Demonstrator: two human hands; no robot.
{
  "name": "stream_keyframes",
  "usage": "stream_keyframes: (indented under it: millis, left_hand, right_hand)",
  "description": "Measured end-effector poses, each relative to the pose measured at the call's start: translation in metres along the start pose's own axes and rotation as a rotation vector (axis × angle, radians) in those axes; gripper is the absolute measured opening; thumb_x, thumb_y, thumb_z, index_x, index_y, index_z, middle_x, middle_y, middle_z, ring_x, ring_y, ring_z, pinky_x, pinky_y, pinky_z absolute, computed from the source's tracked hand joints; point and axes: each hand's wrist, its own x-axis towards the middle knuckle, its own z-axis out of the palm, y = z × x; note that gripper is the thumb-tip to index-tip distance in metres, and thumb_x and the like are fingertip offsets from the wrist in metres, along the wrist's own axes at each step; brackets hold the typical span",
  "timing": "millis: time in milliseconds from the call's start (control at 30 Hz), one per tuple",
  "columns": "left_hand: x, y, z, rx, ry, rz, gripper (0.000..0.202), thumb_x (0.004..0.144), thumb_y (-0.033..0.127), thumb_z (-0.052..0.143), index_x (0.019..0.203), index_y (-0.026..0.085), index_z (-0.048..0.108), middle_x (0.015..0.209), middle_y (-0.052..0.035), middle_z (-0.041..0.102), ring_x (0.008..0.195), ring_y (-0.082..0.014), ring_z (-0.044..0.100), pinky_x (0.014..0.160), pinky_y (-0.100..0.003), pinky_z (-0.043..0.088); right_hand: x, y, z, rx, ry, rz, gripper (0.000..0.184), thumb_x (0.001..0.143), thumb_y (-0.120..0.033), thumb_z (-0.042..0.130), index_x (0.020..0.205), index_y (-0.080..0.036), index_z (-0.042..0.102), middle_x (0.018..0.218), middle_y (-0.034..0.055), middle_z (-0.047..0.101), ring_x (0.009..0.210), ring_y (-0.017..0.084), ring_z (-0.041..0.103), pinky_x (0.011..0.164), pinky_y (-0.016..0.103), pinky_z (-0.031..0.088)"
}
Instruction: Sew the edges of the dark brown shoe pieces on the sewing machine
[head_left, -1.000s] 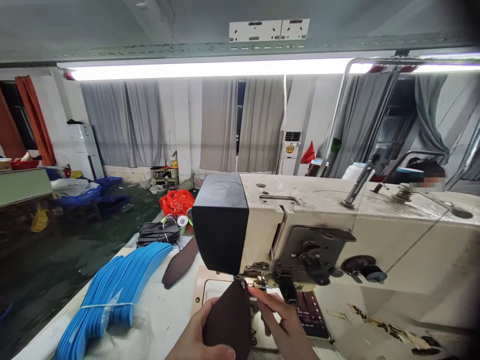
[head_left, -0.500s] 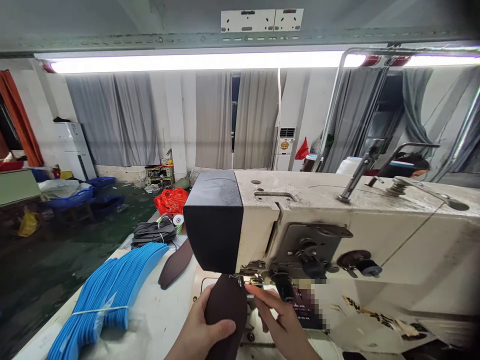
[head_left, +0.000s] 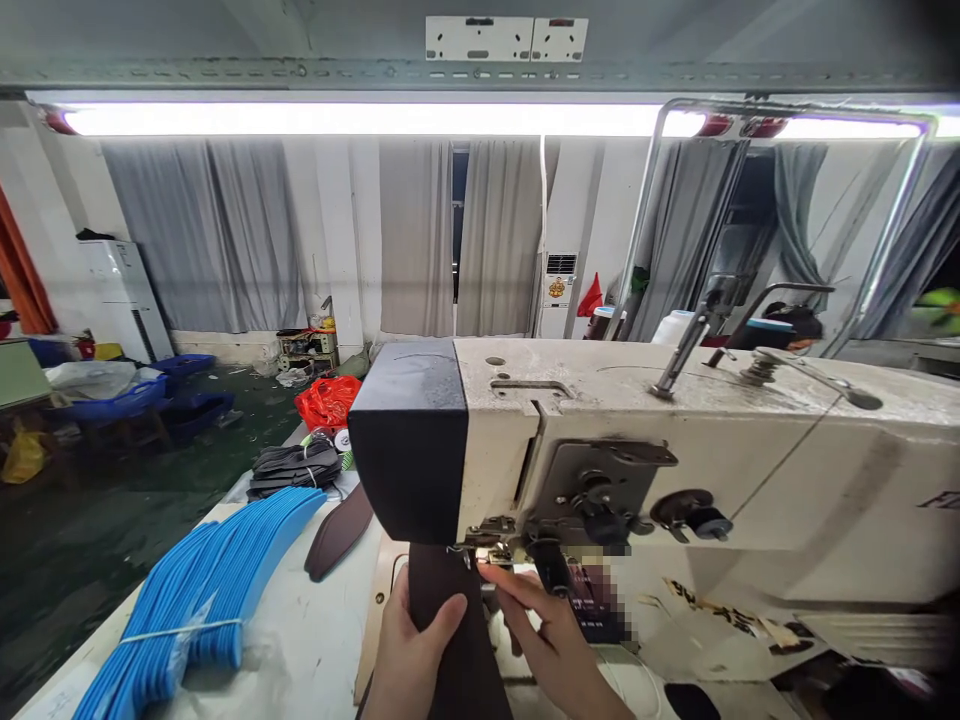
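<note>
left hand: lower middle of the frame; thumb laid over the dark brown piece, fingers at its left edge, holding it.
right hand: just right of there; forefinger stretched to the piece's right edge, other fingers curled. whether they pinch anything, one cannot tell.
brown piece's place: bottom edge of the frame up to beneath the machine's head, where its far end is hidden.
sewing machine: middle to right side, cream, with a black end cover.
counter: pale, lower left.
blue strips: lower left, stacked and banded together.
second brown piece: flat on the counter, between strips and machine.
dark bundle: tied, just beyond the strips.
red bag: crumpled, behind the bundle.
grey curtains: far wall, upper left and middle.
</note>
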Motion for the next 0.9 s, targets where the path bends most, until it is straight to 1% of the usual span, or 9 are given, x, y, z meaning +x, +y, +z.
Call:
stream_keyframes:
  millis: [133, 200, 233, 333, 400, 533, 667, 800, 900]
  left_hand:
    - [-0.008, -0.004, 0.003, -0.049, 0.018, -0.059, 0.062, 0.059, 0.040, 0.080, 0.111, 0.018, 0.053, 0.095, -0.0108, 0.073, 0.088, -0.0288, 0.068, 0.077, -0.039, 0.055]
    - [-0.011, -0.004, 0.002, -0.064, 0.010, -0.103, 0.066, 0.056, 0.041, 0.083, 0.110, 0.019, 0.053, 0.093, -0.0095, 0.073, 0.084, -0.0262, 0.068, 0.072, -0.034, 0.056]
    - [-0.013, -0.004, 0.001, -0.056, 0.001, -0.120, 0.066, 0.055, 0.041, 0.083, 0.108, 0.019, 0.053, 0.092, -0.0088, 0.073, 0.079, -0.0237, 0.069, 0.066, -0.030, 0.055]
    - [-0.015, 0.003, -0.005, 0.018, -0.070, -0.161, 0.062, 0.056, 0.043, 0.082, 0.107, 0.020, 0.053, 0.090, -0.0063, 0.072, 0.059, -0.0138, 0.064, 0.044, -0.019, 0.046]
    - [-0.014, 0.011, -0.009, 0.072, -0.142, -0.202, 0.062, 0.058, 0.042, 0.081, 0.108, 0.020, 0.051, 0.084, -0.0044, 0.071, 0.048, -0.0091, 0.058, 0.037, -0.017, 0.039]
    - [-0.009, 0.029, -0.015, 0.094, -0.239, -0.269, 0.063, 0.056, 0.034, 0.082, 0.110, 0.018, 0.052, 0.077, -0.0028, 0.069, 0.048, -0.0088, 0.055, 0.038, -0.016, 0.039]
    - [-0.001, 0.041, -0.015, 0.080, -0.239, -0.270, 0.056, 0.056, 0.025, 0.081, 0.105, 0.018, 0.057, 0.067, 0.0012, 0.064, 0.049, -0.0079, 0.053, 0.041, -0.016, 0.037]
    - [0.010, 0.042, -0.013, 0.102, -0.228, -0.242, 0.048, 0.056, 0.023, 0.080, 0.099, 0.015, 0.062, 0.066, -0.0003, 0.065, 0.050, -0.0077, 0.051, 0.043, -0.017, 0.035]
    - [0.018, 0.037, -0.013, 0.100, -0.205, -0.206, 0.038, 0.057, 0.025, 0.080, 0.091, 0.013, 0.067, 0.073, -0.0049, 0.069, 0.057, -0.0106, 0.057, 0.048, -0.019, 0.036]
  right_hand:
    - [0.001, -0.003, -0.001, 0.023, 0.009, -0.011, 0.037, 0.092, -0.043, 0.046, 0.114, -0.025, 0.069, 0.074, 0.0053, 0.066, 0.041, 0.009, 0.052, 0.037, 0.018, 0.043]
    - [0.002, -0.003, -0.001, 0.043, 0.010, 0.006, 0.039, 0.091, -0.046, 0.046, 0.113, -0.024, 0.070, 0.073, 0.0053, 0.065, 0.041, 0.009, 0.051, 0.038, 0.020, 0.045]
    - [0.001, -0.003, -0.001, 0.055, 0.005, 0.020, 0.041, 0.091, -0.048, 0.046, 0.113, -0.024, 0.070, 0.071, 0.0048, 0.064, 0.039, 0.009, 0.050, 0.039, 0.020, 0.045]
    - [0.001, -0.002, -0.001, 0.078, -0.012, 0.047, 0.045, 0.091, -0.052, 0.044, 0.116, -0.024, 0.068, 0.064, 0.0022, 0.061, 0.036, 0.008, 0.045, 0.038, 0.021, 0.044]
    - [0.000, 0.000, 0.000, 0.070, -0.011, 0.044, 0.045, 0.091, -0.052, 0.043, 0.116, -0.023, 0.069, 0.062, 0.0010, 0.059, 0.036, 0.008, 0.044, 0.040, 0.021, 0.044]
    - [0.000, 0.004, 0.001, 0.039, -0.011, 0.037, 0.046, 0.092, -0.050, 0.042, 0.115, -0.021, 0.069, 0.062, 0.0008, 0.057, 0.039, 0.008, 0.045, 0.042, 0.022, 0.044]
    - [0.001, 0.004, 0.001, 0.021, -0.002, -0.002, 0.045, 0.092, -0.048, 0.042, 0.115, -0.021, 0.069, 0.056, -0.0009, 0.053, 0.039, 0.009, 0.046, 0.040, 0.021, 0.043]
    - [0.001, -0.004, 0.000, 0.038, 0.006, -0.024, 0.042, 0.092, -0.047, 0.043, 0.114, -0.022, 0.070, 0.056, 0.0002, 0.056, 0.040, 0.011, 0.049, 0.043, 0.022, 0.045]
    - [0.002, -0.006, 0.000, 0.027, 0.014, -0.034, 0.042, 0.093, -0.046, 0.043, 0.113, -0.022, 0.070, 0.057, 0.0004, 0.057, 0.039, 0.010, 0.050, 0.044, 0.023, 0.046]
